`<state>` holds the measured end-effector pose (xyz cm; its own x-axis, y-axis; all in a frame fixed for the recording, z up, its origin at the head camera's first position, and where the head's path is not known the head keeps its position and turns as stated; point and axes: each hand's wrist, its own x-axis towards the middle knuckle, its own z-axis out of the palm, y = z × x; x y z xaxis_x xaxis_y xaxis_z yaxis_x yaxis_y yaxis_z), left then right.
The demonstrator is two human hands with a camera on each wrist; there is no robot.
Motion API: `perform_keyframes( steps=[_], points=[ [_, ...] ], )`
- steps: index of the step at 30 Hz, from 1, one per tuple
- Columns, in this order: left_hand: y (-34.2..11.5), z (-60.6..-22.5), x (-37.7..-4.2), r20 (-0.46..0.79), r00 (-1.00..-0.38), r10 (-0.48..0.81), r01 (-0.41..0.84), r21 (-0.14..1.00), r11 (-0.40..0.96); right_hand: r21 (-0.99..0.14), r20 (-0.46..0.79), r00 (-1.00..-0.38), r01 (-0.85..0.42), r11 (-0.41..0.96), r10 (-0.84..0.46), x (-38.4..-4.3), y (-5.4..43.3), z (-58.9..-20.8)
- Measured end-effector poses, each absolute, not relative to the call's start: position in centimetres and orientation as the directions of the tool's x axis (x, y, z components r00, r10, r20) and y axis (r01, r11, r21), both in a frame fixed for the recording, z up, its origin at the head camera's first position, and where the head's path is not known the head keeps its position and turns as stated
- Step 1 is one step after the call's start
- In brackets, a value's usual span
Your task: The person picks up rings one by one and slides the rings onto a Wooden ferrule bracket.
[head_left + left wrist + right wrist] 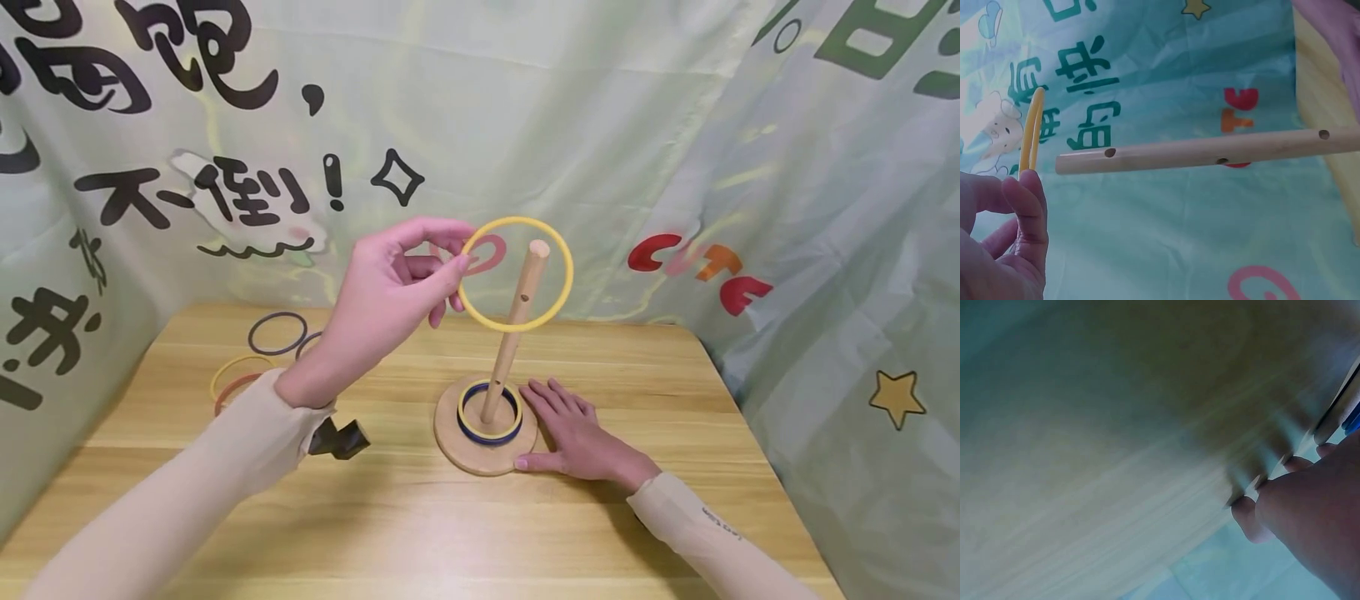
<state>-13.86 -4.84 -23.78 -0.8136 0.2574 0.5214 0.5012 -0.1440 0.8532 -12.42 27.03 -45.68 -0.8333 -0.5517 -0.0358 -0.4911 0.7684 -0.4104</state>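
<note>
My left hand (401, 275) pinches a thin yellow ring (570, 271) at its left side, near the top of a wooden peg (504, 354). Through the ring the peg shows in the head view, but the left wrist view has the ring (1027, 144) just beyond the peg's tip, apart from it. The peg stands on a round wooden base (480, 462), where a yellow ring and a dark blue ring (489, 442) lie around its foot. My right hand (573, 437) rests at the base's right edge, fingers spread and thumb touching the rim.
On the left of the wooden table (420, 533) lie two dark blue rings, one (278, 353) fully visible, plus a yellow ring (213, 382) and a red ring (228, 388), partly behind my left sleeve. A black angular piece (348, 440) shows below that sleeve. Printed cloth (525, 108) hangs around the table.
</note>
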Motion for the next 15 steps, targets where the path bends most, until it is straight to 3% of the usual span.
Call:
perform_keyframes(
  steps=[7, 15],
  points=[
    [-3.2, -24.2, -14.8, 0.488, -0.824, 0.287, 0.457, 0.873, -0.17, -0.409, -0.04, -0.835, -0.487, 0.772, -0.549, -12.5, 27.3, -46.0],
    [-2.1, -26.2, -15.8, 0.43, -0.853, 0.295, 0.42, 0.902, -0.101, -0.406, -0.022, -0.831, -0.5, 0.765, -0.555, -12.5, 27.2, -45.8]
  ],
)
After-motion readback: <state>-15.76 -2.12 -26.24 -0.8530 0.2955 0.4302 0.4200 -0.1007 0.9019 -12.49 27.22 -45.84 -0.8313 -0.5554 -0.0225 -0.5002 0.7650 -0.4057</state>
